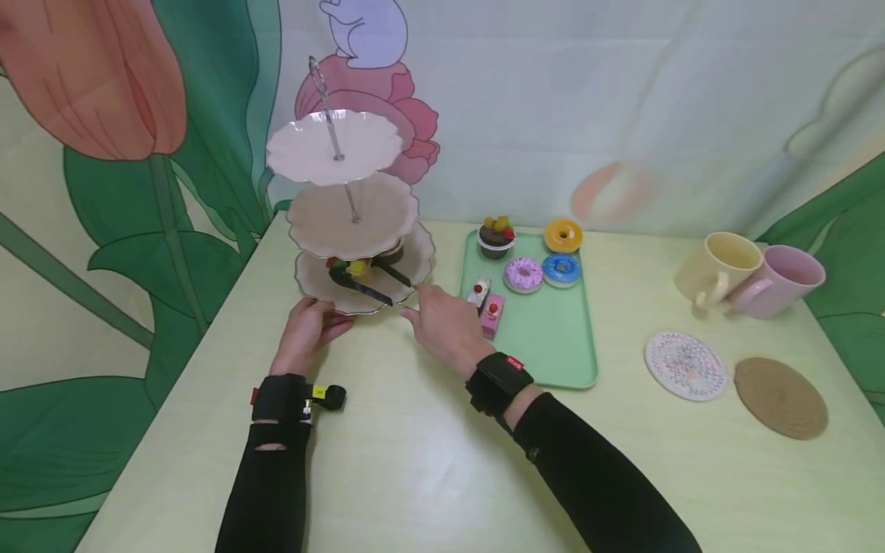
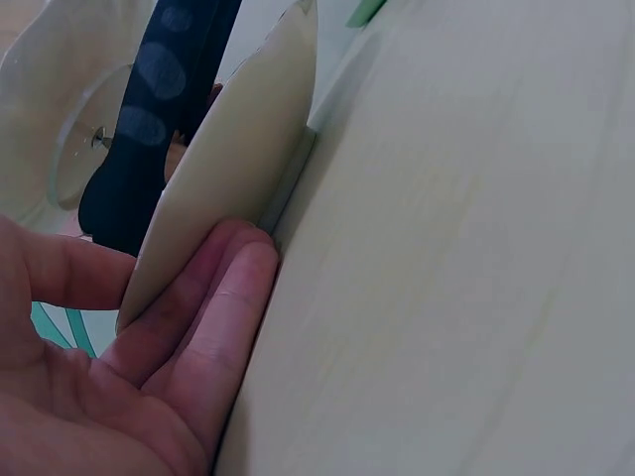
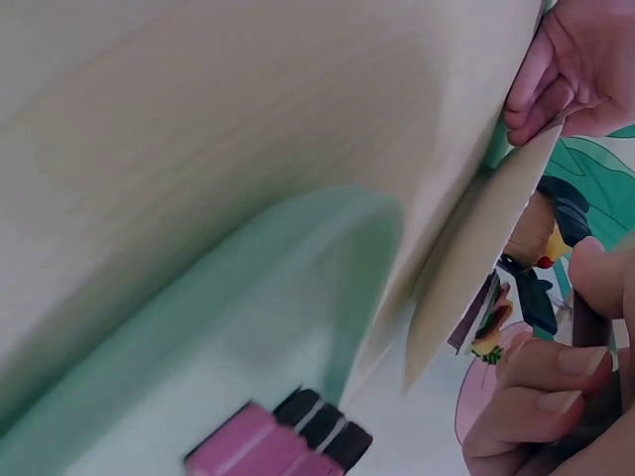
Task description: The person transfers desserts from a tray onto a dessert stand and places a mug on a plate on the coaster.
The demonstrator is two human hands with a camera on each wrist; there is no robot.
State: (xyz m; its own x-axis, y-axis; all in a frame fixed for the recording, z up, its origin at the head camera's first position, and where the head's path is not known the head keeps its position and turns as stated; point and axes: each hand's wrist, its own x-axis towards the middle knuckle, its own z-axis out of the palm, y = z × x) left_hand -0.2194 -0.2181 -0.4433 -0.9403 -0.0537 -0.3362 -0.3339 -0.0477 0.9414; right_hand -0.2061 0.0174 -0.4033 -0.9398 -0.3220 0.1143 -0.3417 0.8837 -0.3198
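A three-tier cake stand [image 1: 373, 146] with scalloped plates stands at the back left. My left hand [image 1: 304, 334] pinches the rim of its bottom plate [image 1: 422, 257], thumb above and fingers beneath, as the left wrist view [image 2: 189, 357] shows. My right hand [image 1: 445, 322] grips black-tipped tongs [image 1: 365, 289] reaching over that plate. Between the tong tips is a small toy cake [image 3: 531, 226] with yellow and red topping; the middle tier partly hides it in the head view. Another toy cake in a dark cup [image 3: 476, 315] sits farther back on the plate.
Right of the stand, a green tray [image 1: 539, 346] bears a cupcake [image 1: 495, 238], several donuts [image 1: 523, 274] and two small cake slices [image 1: 492, 315]. Farther right are a yellow mug [image 1: 719, 269], a pink mug [image 1: 781, 284], and two round coasters [image 1: 687, 366].
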